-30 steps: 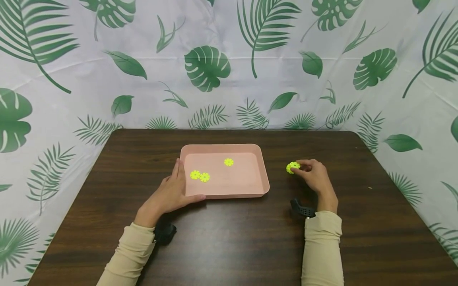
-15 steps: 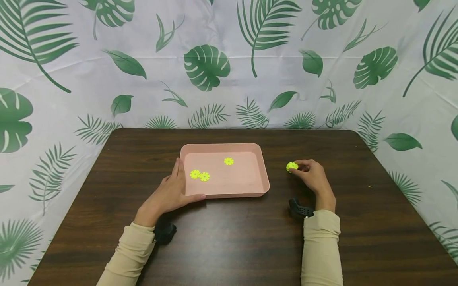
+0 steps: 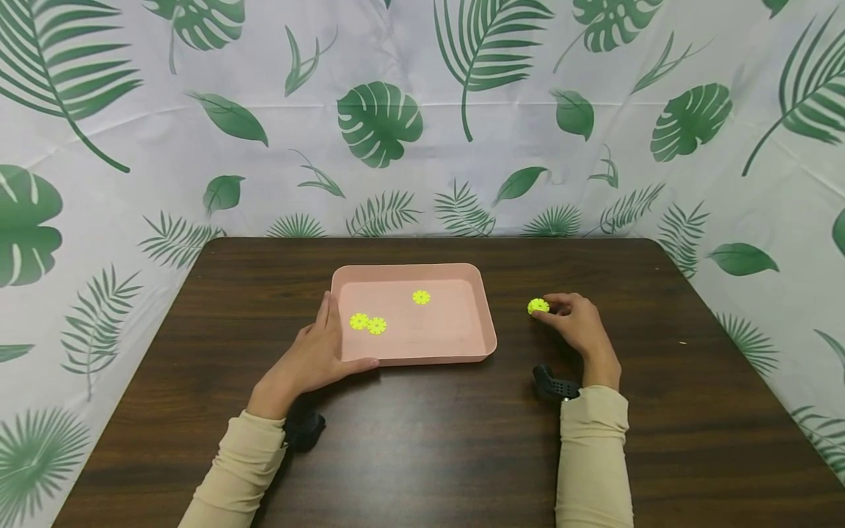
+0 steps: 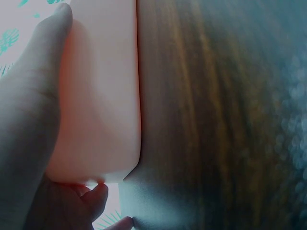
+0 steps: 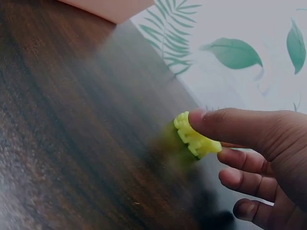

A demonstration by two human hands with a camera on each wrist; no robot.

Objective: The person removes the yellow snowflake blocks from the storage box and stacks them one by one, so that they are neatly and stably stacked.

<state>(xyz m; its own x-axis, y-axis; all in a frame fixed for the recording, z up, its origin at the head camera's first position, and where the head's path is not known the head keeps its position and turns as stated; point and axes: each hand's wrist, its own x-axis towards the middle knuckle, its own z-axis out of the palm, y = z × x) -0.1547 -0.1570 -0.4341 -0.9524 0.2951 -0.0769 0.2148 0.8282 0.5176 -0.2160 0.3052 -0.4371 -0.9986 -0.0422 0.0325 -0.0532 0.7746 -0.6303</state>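
A pink rectangular tray (image 3: 436, 324) stands on the table with three yellow notched building discs in it: two overlapping discs (image 3: 367, 323) at the left and one disc (image 3: 421, 297) farther back. My left hand (image 3: 309, 357) rests against the tray's near-left corner, fingers along the left wall and thumb along the front rim (image 4: 103, 96). To the right of the tray, my right hand (image 3: 577, 326) pinches a small stack of yellow discs (image 3: 538, 306) between thumb and fingers. Layered notched edges of the stack (image 5: 194, 136) show in the right wrist view, at or just above the tabletop; I cannot tell which.
The dark wood table (image 3: 422, 440) reaches back to a white leaf-print cloth (image 3: 422, 198). A tiny pale speck (image 3: 683, 342) lies right of my right hand. Black wrist devices (image 3: 554, 385) sit below both hands.
Little differs. My right hand has shifted very slightly with the yellow discs still pinched, and my left hand stays at the tray corner. The discs in the tray keep their places.
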